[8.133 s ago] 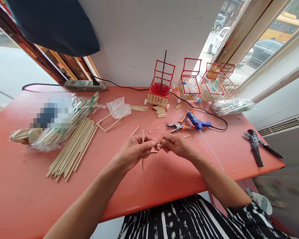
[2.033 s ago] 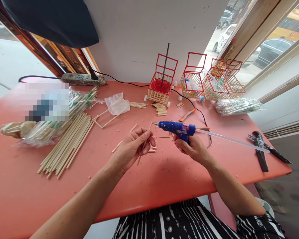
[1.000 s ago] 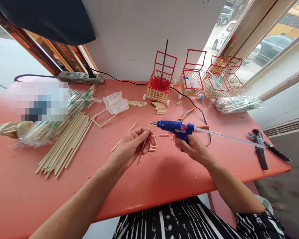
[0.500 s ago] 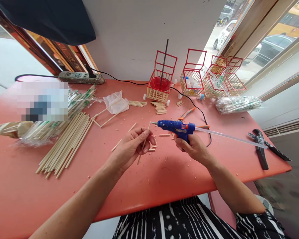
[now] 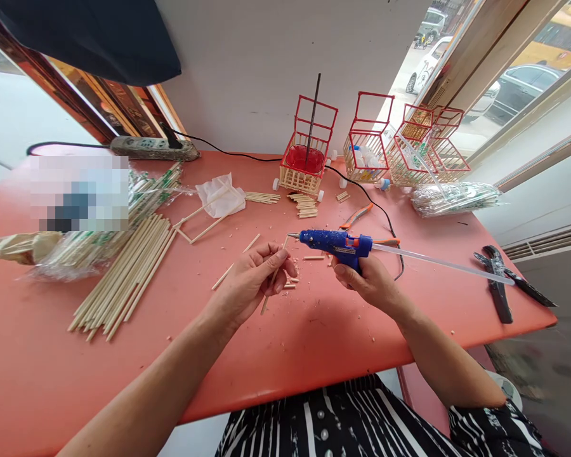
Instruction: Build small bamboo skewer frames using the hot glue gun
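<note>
Between the thumb and fingers of my left hand (image 5: 261, 271) a thin wooden stick (image 5: 265, 304) is pinched, tilted with its upper end toward the right. My right hand (image 5: 368, 279) grips the handle of a blue hot glue gun (image 5: 330, 241). The gun's nozzle meets, or nearly meets, the stick's top end; I cannot tell which. A long clear glue stick (image 5: 438, 259) trails out of the gun's back. Just left of my left hand one loose stick (image 5: 231, 270) lies on the table, and short cut pieces (image 5: 313, 258) lie under the gun.
On the red table (image 5: 181, 374), a bundle of sticks (image 5: 124, 279) and a three-sided stick frame (image 5: 185, 233) lie left. Small red-topped stick carts (image 5: 301, 181) stand along the back. Orange-handled pliers (image 5: 356, 217) sit behind the gun, near a black cord (image 5: 391, 222). Black-handled cutters (image 5: 497, 285) lie right.
Almost nothing differs. Both hands, the stick and the glue gun hold nearly the same place, with the nozzle still at the stick's upper end.
</note>
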A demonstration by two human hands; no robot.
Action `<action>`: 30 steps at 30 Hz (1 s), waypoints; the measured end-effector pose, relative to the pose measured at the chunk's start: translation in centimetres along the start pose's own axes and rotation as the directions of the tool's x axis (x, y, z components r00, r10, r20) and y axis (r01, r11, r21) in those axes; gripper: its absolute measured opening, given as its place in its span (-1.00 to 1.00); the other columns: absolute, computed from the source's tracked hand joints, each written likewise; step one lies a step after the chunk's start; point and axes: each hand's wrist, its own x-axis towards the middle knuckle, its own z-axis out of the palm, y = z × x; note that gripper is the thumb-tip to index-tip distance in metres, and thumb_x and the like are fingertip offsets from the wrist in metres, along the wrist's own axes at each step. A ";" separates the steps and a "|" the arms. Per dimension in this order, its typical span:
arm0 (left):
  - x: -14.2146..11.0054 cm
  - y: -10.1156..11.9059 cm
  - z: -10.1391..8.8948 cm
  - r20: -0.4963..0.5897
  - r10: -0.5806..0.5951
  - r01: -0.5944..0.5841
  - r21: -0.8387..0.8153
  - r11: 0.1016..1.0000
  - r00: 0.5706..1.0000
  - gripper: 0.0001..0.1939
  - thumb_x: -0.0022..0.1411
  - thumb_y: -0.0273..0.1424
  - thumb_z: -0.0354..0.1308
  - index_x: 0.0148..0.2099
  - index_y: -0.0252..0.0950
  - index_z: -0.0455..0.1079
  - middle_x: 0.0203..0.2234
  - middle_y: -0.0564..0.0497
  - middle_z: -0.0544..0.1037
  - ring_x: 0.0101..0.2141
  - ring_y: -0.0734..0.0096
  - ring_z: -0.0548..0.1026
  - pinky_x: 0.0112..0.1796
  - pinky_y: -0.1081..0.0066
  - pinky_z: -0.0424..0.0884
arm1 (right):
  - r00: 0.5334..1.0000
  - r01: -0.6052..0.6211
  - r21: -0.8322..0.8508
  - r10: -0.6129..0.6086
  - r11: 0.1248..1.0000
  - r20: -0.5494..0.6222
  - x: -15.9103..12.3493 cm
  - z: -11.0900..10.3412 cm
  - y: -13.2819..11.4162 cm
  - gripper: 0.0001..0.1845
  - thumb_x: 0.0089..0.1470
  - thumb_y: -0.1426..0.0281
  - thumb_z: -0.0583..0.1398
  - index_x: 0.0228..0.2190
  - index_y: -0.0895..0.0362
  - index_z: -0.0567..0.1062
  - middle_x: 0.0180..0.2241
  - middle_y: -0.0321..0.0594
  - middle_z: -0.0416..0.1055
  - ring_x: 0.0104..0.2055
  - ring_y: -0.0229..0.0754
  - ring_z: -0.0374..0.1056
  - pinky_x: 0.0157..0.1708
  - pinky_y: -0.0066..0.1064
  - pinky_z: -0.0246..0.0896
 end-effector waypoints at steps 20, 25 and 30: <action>0.0 0.1 -0.1 0.014 0.000 0.001 -0.040 0.999 1.000 -0.71 0.22 -0.20 0.29 -0.27 -0.33 0.38 -0.50 0.01 0.57 -0.69 0.65 0.30 -0.65 0.58 0.12 | 1.000 0.007 0.006 -0.006 1.000 -0.014 0.0 -0.1 0.3 -0.62 0.24 0.09 0.10 -0.41 0.14 0.32 -0.55 -0.35 0.18 -0.53 -0.31 0.07 -0.52 -0.44 0.02; 0.0 0.0 -0.1 0.016 -0.001 0.002 -0.053 0.999 1.000 -0.72 0.23 -0.20 0.28 -0.25 -0.33 0.39 -0.50 0.01 0.58 -0.69 0.64 0.31 -0.65 0.57 0.14 | 1.000 0.010 -0.008 -0.010 1.000 -0.018 0.0 -0.2 -0.1 -0.63 0.23 0.10 0.10 -0.43 0.14 0.32 -0.56 -0.34 0.19 -0.53 -0.31 0.08 -0.52 -0.44 0.03; -0.1 0.0 -0.2 0.028 -0.012 0.014 -0.052 0.999 1.000 -0.71 0.22 -0.19 0.28 -0.28 -0.33 0.38 -0.49 0.00 0.58 -0.68 0.64 0.32 -0.64 0.57 0.17 | 0.999 0.023 -0.009 -0.023 1.000 -0.022 -0.1 -0.2 -0.1 -0.63 0.23 0.12 0.10 -0.45 0.13 0.30 -0.55 -0.33 0.20 -0.53 -0.31 0.09 -0.52 -0.43 0.03</action>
